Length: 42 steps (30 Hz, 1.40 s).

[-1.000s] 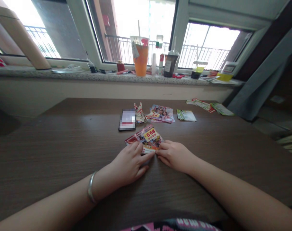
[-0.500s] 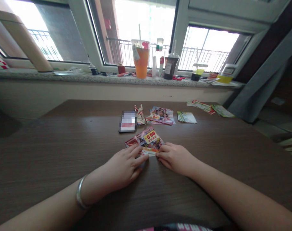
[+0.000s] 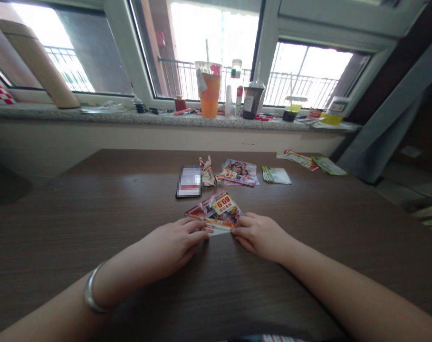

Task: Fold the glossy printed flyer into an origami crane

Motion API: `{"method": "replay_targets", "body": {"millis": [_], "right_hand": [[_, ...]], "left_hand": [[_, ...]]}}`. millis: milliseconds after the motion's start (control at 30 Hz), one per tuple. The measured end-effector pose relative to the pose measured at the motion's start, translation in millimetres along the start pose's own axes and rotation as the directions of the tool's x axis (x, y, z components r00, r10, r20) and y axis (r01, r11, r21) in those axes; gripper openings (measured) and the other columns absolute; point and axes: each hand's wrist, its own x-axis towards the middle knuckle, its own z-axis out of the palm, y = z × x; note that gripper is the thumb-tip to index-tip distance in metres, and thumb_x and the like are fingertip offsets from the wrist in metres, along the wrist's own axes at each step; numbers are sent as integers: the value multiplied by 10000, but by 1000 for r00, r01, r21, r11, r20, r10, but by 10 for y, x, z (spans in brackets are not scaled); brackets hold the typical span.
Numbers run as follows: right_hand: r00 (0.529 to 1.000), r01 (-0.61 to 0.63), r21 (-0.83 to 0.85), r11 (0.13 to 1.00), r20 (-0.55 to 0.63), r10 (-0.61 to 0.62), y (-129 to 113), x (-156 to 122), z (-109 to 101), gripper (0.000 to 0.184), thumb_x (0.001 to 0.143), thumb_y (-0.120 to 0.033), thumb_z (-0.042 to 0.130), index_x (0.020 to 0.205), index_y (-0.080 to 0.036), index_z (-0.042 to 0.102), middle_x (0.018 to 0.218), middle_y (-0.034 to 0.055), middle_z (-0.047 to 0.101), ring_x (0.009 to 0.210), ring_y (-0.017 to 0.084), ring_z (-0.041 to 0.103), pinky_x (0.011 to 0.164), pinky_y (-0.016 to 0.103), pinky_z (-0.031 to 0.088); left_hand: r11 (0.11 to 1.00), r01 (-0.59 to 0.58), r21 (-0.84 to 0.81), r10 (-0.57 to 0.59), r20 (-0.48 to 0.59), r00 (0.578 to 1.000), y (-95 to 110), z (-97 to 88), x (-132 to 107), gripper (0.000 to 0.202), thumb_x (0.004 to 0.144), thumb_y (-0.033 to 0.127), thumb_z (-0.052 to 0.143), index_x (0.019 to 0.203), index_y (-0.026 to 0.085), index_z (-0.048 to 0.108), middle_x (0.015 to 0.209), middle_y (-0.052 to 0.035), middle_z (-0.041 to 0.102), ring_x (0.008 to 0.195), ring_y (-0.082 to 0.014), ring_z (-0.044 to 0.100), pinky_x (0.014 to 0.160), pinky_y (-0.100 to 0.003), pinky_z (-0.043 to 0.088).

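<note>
A colourful printed flyer (image 3: 221, 207) with a yellow price patch lies folded on the brown table in front of me. A white printed strip shows along its near edge. My left hand (image 3: 182, 240), with a silver bangle on the wrist, has its fingers closed over the flyer's near left corner. The near right corner is pinched by my right hand (image 3: 260, 235), its fingers bent together and the thumb mostly hidden. Just beyond the flyer are a phone (image 3: 189, 182) with a blurred screen and a folded paper piece (image 3: 208, 172) with red and cream pattern.
Behind the flyer lie a stack of similar flyers (image 3: 240, 171) and a pile of green-white leaflets (image 3: 277, 175). More leaflets (image 3: 301, 160) lie at the far right. On the windowsill (image 3: 130, 116) stand an orange drink cup (image 3: 210, 97), a dark cup (image 3: 252, 99) and small bottles.
My left hand has slid left along the flyer's near edge, uncovering more of the white strip. My right hand stays at the right corner.
</note>
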Motion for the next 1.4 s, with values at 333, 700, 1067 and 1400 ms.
{"method": "replay_targets", "body": {"millis": [333, 700, 1067, 1400], "right_hand": [[1000, -8, 24, 1000, 4, 8, -1, -2, -9, 256, 955, -278, 449, 1022, -223, 690, 928, 54, 638, 867, 189, 548, 743, 300, 454], [1000, 1, 11, 1000, 29, -2, -37, 1, -21, 282, 958, -286, 430, 1104, -222, 663, 958, 64, 637, 883, 203, 546, 737, 315, 466], [997, 28, 7, 1000, 76, -28, -133, 18, -55, 397, 938, -268, 453, 1331, -284, 509, 1118, 77, 597, 968, 218, 499, 776, 337, 450], [997, -8, 64, 998, 74, 3, -90, 24, -43, 326, 899, -189, 464, 1187, -237, 609, 1146, 84, 604, 981, 214, 510, 855, 357, 450]], "left_hand": [[993, -8, -117, 16, 68, 998, -37, -113, 8, 590, 826, 48, 444, 1342, 322, 520, 1411, 10, 516, 1269, -188, 517, 1115, -365, 384], [986, -34, -163, 39, 31, 999, -76, -167, -34, 360, 873, 133, 509, 1177, 282, 631, 1263, 0, 634, 1160, -184, 594, 1045, -334, 447], [994, 19, 109, -18, -10, 1000, 126, 72, -2, 319, 915, 314, 539, 1228, 268, 571, 1170, -88, 600, 1043, -272, 601, 907, -454, 508], [999, -37, 35, 38, -6, 999, 195, 112, 47, 400, 890, 312, 586, 1274, 224, 518, 1267, -98, 557, 1109, -271, 569, 935, -419, 497]]}}
